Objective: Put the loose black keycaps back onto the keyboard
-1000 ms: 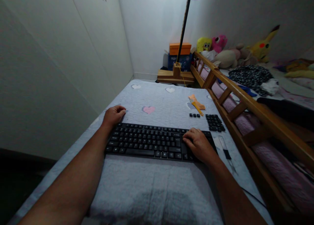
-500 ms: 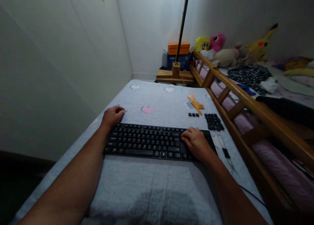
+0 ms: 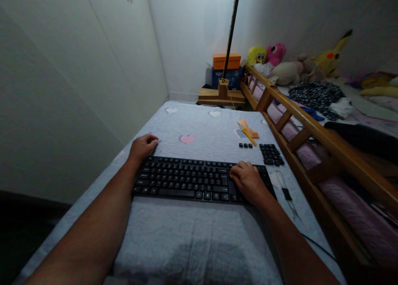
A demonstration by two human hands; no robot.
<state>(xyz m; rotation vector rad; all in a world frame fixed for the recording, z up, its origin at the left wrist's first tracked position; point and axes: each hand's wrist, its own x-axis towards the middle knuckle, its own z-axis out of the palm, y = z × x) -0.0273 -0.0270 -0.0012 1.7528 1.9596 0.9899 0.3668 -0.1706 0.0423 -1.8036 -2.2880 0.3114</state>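
Note:
A black keyboard [image 3: 186,179] lies across the cloth-covered table. My left hand [image 3: 143,146] rests just beyond its upper left corner, thumb and fingers pressed together; what is between them, if anything, is too small to tell. Over the right part of the keyboard is my right hand [image 3: 245,177], its fingers closed together at the keys, the fingertips' contents hidden. Loose black keycaps [image 3: 271,154] sit in a block beyond the keyboard's right end, and three small keycaps [image 3: 245,145] lie in a row left of them.
An orange cloth [image 3: 251,131] with a yellow-handled brush [image 3: 249,137] lies at the back right. A wire tool with a black grip [image 3: 286,193] is right of the keyboard. A wooden bed rail [image 3: 298,125] borders the table's right side.

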